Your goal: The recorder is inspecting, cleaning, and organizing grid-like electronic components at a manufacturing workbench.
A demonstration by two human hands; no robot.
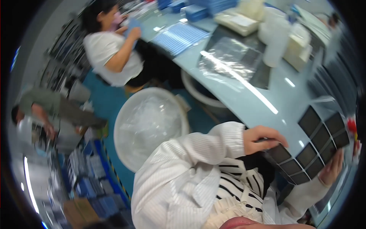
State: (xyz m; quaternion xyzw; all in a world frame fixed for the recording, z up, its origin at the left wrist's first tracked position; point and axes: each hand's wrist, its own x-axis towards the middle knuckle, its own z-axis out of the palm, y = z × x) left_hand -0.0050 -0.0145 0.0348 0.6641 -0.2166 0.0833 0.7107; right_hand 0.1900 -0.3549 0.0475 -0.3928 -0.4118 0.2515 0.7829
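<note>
A flat panel of dark squares [307, 156], divided by pale lines, is held tilted at the table's near edge. My left hand [263, 138] has its fingers bent and closed at the panel's left corner. At its right edge, my right hand [332, 168] grips the panel, its fingers lying along the dark squares. The panel's underside is hidden, and blur leaves its exact make unclear.
Clear plastic bags [232, 57] lie on a dark sheet on the pale table [244, 97]. White bottles [275, 42] stand behind. A large white tub [121, 133] holds clear plastic at left. A seated co-worker [110, 57] handles a blue piece; another person [49, 103] bends farther left.
</note>
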